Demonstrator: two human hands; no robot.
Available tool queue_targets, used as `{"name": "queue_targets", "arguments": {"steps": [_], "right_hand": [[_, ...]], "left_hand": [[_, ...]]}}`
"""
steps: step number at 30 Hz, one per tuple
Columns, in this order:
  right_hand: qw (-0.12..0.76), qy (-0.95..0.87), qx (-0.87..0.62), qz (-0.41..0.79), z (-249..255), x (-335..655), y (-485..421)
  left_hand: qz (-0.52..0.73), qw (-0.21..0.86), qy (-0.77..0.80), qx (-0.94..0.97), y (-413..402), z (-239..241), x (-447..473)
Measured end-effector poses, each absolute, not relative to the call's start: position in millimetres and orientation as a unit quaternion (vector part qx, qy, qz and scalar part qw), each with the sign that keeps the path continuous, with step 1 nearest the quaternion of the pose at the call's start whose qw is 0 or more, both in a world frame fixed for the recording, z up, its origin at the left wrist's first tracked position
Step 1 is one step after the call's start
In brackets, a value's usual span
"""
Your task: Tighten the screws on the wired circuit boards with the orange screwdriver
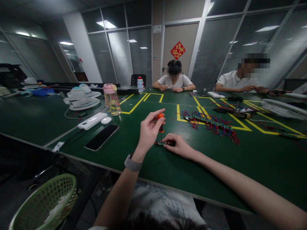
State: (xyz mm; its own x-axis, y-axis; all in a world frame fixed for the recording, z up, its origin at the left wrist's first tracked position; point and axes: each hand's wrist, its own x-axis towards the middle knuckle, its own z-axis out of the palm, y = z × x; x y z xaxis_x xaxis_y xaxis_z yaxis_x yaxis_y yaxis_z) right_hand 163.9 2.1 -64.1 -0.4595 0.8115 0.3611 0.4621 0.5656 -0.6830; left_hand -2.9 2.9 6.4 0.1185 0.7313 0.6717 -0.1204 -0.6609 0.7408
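Note:
My left hand (149, 129), with a watch on its wrist, is closed around the orange handle of a small screwdriver (161, 119). The tool stands upright, and its thin shaft points down at a small green circuit board (160, 143) on the table. Pinched at its right end, the board is held against the tabletop by my right hand (178, 145). Fingers cover part of the board, and whether the tip sits in a screw is too small to tell.
On the green table (134, 153), a phone (102, 137), a white power strip (93, 120) and a pink bottle (112, 100) lie or stand leftward. Wired circuit boards (211, 123) form a row to the right. A basket (45, 201) is below left. Two people sit across.

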Motion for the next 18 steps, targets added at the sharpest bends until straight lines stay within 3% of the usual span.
{"name": "queue_targets", "arguments": {"steps": [4,8,14,18], "right_hand": [[0.342,-0.816,-0.392,0.251,-63.8,163.5,1.9],[0.342,-0.817,-0.392,0.248,-63.1,163.2,1.3],[0.343,-0.819,-0.393,0.24,-62.3,163.1,0.6],[0.338,-0.821,-0.391,0.242,-62.3,163.5,0.4]], "left_hand": [[0.635,0.25,0.272,0.679,3.1,6.6,-3.7],[0.613,0.346,0.225,0.674,3.0,6.9,-2.7],[0.625,0.267,0.264,0.684,2.9,7.3,-3.2],[0.613,0.349,0.224,0.672,2.7,7.1,-3.4]]}}
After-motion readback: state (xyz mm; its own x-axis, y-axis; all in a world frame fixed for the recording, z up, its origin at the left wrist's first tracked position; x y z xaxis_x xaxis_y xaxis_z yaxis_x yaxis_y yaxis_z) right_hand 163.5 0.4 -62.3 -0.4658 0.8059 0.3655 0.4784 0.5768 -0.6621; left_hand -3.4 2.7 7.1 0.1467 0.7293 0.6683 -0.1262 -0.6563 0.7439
